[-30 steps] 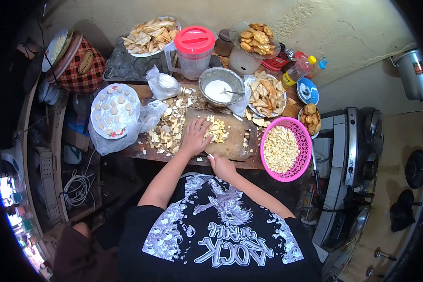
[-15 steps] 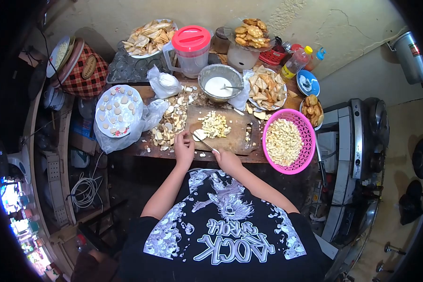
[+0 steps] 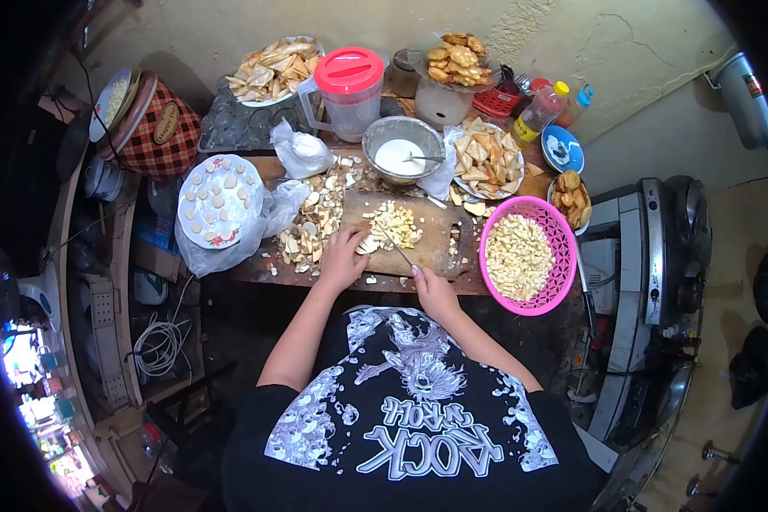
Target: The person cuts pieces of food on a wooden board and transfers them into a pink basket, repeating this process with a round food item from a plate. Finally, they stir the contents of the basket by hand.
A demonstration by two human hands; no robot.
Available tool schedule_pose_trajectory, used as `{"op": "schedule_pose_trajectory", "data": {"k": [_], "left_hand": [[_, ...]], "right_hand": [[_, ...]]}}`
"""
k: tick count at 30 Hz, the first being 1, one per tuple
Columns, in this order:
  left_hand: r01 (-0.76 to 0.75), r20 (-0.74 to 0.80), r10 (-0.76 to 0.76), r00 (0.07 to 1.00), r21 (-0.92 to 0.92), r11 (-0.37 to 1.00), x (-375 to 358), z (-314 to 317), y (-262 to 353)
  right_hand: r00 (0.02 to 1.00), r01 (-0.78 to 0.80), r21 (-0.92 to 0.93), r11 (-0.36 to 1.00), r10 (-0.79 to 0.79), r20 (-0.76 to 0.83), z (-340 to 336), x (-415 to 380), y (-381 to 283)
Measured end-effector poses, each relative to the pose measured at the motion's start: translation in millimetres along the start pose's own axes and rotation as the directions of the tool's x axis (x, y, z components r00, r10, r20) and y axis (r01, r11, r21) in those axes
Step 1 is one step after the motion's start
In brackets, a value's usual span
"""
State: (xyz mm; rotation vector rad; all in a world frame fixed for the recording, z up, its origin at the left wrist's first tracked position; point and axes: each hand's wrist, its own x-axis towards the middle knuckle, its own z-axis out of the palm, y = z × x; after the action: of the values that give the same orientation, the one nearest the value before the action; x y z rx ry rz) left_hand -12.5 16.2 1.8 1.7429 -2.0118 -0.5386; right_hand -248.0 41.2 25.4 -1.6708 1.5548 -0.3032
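Note:
My right hand (image 3: 435,293) is wrapped round the handle of a knife (image 3: 396,247), whose blade slants up and left over the wooden cutting board (image 3: 435,252). The blade's far end reaches the heap of pale yellow diced pieces (image 3: 397,224). At the board's left edge my left hand (image 3: 343,260) is closed with bent fingers against pale slices (image 3: 368,245), just left of the blade. Its fingertips are partly hidden. A spread of peelings and offcuts (image 3: 311,230) lies left of the board.
Right of the board stands a pink basket (image 3: 561,264) of diced pieces. Behind it are a bowl of white liquid (image 3: 401,141), a red-lidded jug (image 3: 348,90) and a plate of folded pastries (image 3: 516,175). A plate of small discs (image 3: 222,232) is on the left. Another knife (image 3: 586,290) lies beyond the basket.
My left hand has moved from beside the knife tip down onto the slices. My right hand has shifted slightly right, and the blade now points farther into the diced heap.

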Motion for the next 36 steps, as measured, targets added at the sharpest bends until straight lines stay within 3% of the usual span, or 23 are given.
{"op": "schedule_pose_trajectory", "data": {"k": [15, 18, 30, 36], "left_hand": [[-0.075, -0.015, 0.075, 0.997, 0.018, 0.997, 8, 4, -6], [-0.071, -0.084, 0.074, 0.994, 0.030, 0.997, 5, 7, -6], [0.121, -0.219, -0.094, 0.971, 0.113, 0.986, 5, 9, 16], [0.180, -0.223, -0.167, 0.961, 0.040, 0.983, 19, 26, 8]], "right_hand": [[1.000, -0.010, -0.061, 0.998, 0.008, -0.025, 1, 3, 1], [1.000, -0.007, -0.081, 0.997, 0.006, -0.012, 1, 3, -1], [1.000, 0.016, -0.148, 0.989, -0.013, 0.025, 3, 4, -8], [1.000, 0.009, -0.134, 0.991, -0.007, 0.018, 4, 6, -8]]}}
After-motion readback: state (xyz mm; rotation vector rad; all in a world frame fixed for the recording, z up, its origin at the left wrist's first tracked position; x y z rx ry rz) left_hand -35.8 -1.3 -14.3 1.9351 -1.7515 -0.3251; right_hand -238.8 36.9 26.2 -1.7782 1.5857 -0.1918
